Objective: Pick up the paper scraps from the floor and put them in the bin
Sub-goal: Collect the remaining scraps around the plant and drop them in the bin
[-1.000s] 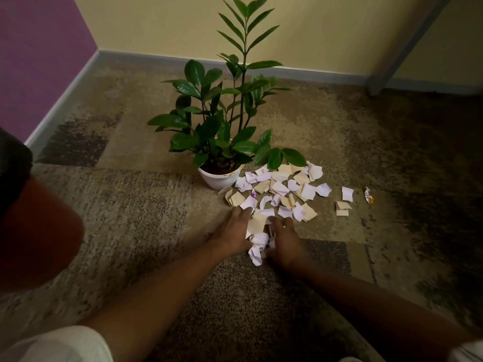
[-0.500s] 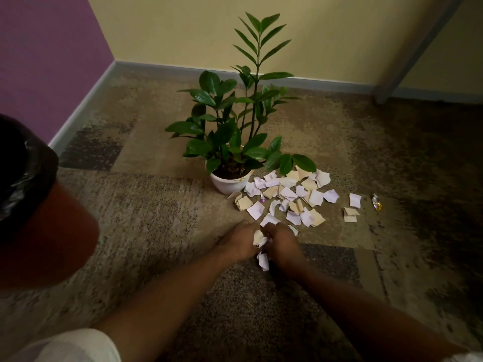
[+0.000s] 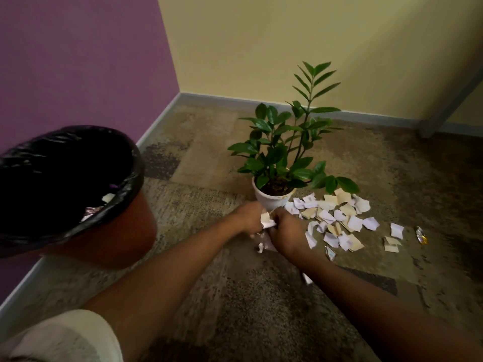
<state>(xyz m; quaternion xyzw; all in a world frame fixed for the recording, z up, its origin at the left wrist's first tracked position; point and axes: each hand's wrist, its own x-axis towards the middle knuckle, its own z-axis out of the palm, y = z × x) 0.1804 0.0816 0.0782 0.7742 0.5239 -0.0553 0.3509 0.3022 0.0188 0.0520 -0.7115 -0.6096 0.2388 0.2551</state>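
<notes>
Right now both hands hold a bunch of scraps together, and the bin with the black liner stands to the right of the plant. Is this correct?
One detail is wrong. The head view shows the bin to the left of the plant, near the purple wall, not to the right. The rest holds: the left hand and right hand hold a bunch of scraps together, and the bin has a black liner.

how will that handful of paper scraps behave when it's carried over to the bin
The paper scraps look thin and loose, so probably light and floppy. Both hands cup them, yet bits dangle below, so some will likely slip out on the way to the bin.
</notes>
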